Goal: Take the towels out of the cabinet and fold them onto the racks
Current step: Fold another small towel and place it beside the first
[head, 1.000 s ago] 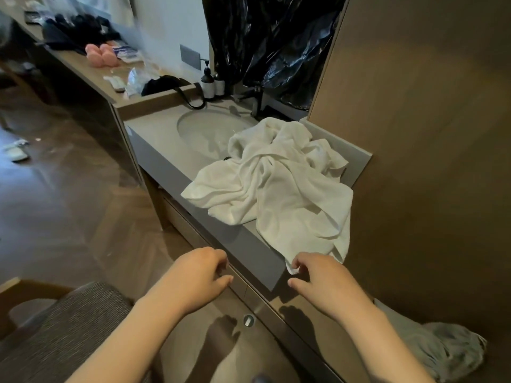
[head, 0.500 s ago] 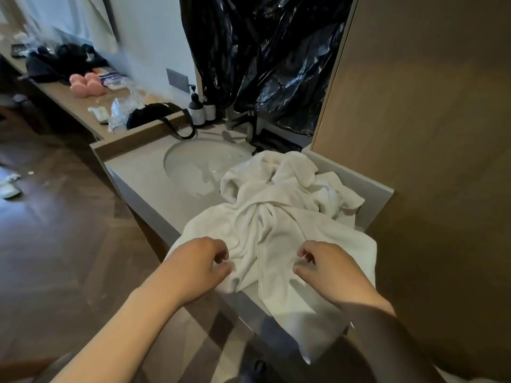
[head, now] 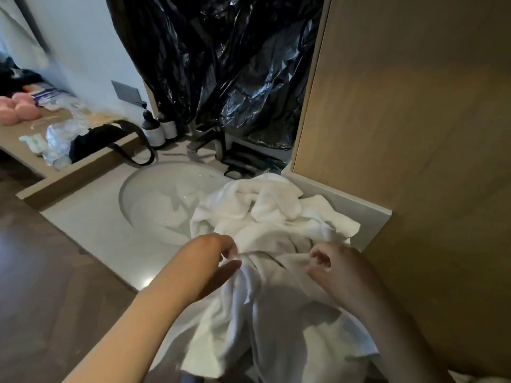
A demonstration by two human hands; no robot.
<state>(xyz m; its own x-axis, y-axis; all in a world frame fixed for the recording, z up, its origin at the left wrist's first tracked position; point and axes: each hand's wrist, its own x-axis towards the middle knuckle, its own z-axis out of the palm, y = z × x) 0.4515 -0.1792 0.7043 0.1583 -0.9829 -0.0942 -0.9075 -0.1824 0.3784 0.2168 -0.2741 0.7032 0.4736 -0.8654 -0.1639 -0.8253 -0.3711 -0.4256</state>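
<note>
Both hands, left hand [head: 214, 261] and right hand [head: 336, 265], pinch one edge of the crumpled white terry towel [head: 265, 225]; it stretches left-right at frame centre, equally near both.

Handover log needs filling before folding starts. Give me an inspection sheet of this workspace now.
Surface: pale vanity counter with round sink, part covered.
Job's things: white towels heaped crumpled on the counter's right end, part hanging over the front edge; no rack in view.
Clutter: two pump bottles, black strapped bag, pink items, wrappers on the side shelf.
Hands: left hand and right hand each pinch a towel fold.
Cables: nothing seen.
Surroundings: black plastic sheeting behind, wooden panel at right, wood floor.
</note>
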